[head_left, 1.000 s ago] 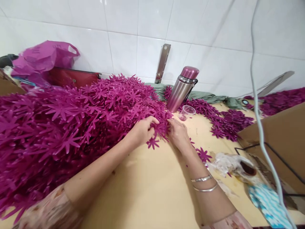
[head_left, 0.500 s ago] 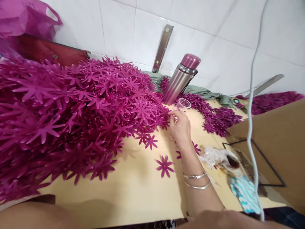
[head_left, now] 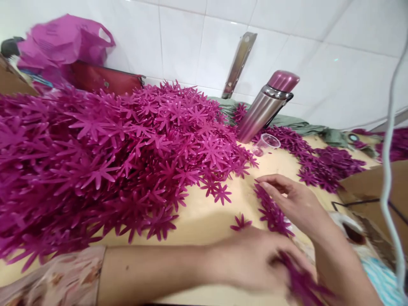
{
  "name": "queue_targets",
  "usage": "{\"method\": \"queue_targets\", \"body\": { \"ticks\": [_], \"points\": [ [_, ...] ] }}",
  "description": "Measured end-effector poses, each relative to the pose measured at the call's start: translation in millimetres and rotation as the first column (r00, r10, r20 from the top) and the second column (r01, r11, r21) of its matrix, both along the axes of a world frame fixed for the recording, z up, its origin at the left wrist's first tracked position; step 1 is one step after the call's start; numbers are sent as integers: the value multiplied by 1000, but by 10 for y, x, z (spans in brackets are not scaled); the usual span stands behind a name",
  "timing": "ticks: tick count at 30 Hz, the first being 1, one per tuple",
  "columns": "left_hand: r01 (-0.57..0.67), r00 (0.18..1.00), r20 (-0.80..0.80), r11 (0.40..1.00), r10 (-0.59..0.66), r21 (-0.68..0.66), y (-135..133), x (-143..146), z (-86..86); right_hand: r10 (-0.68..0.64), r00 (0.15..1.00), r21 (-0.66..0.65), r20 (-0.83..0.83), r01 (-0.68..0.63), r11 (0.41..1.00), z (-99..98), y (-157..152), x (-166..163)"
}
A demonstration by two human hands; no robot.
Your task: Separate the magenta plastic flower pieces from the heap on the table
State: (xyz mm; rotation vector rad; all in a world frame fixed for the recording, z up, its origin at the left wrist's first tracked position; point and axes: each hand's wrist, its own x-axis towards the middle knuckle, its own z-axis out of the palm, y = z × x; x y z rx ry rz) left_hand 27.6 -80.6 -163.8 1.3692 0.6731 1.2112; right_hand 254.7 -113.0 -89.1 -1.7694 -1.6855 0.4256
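Observation:
A big heap of magenta flower-shaped cutouts (head_left: 105, 157) covers the left and middle of the yellow table (head_left: 197, 221). My left hand (head_left: 258, 263) reaches across the front edge, blurred, with its fingers curled around a bunch of the magenta flowers (head_left: 301, 280). My right hand (head_left: 295, 202) sits just beyond it, fingers closed on a stacked row of flowers (head_left: 270, 210). A single loose flower (head_left: 241, 222) lies on the table between the heap and my hands.
A pink and steel flask (head_left: 267, 106) leans at the back, a small clear cup (head_left: 266, 143) in front of it. More flowers (head_left: 321, 163) lie to the right beside a cardboard box (head_left: 372, 187). A white cable (head_left: 390, 170) hangs at the right. A pink bag (head_left: 63, 42) sits at the back left.
My left hand has come back into view and swept right across the front of the table. My right hand has drawn back from the heap's edge with a row of flowers.

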Motion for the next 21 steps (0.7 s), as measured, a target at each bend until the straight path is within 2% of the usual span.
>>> {"method": "queue_targets", "body": {
  "ticks": [3, 6, 8, 10, 13, 17, 21],
  "points": [
    [39, 999, 33, 998, -37, -42, 213, 17, 32, 1, 999, 49, -47, 2, 999, 198, 18, -10],
    [67, 996, 67, 994, -62, -80, 446, 18, 56, 51, 987, 143, -151, -29, 989, 278, 97, -278],
    [93, 993, 84, 991, -85, -97, 552, 13, 52, 105, 966, 195, -234, -59, 979, 236, 167, -505],
    [141, 987, 94, 985, -132, -102, 600, 13, 36, 108, 948, 283, -300, -20, 959, 142, 234, -671],
    [211, 975, 89, 971, -202, -114, 599, 18, 17, 79, 944, 345, -321, 38, 938, -27, 299, -717],
    [241, 968, 97, 961, -230, -137, 565, 15, 58, 42, 942, 251, -332, 45, 967, -192, 321, -554],
    [293, 956, 68, 949, -287, -120, 525, -6, 131, 123, 873, 93, -472, -89, 992, -232, 316, -471]
  ]
}}
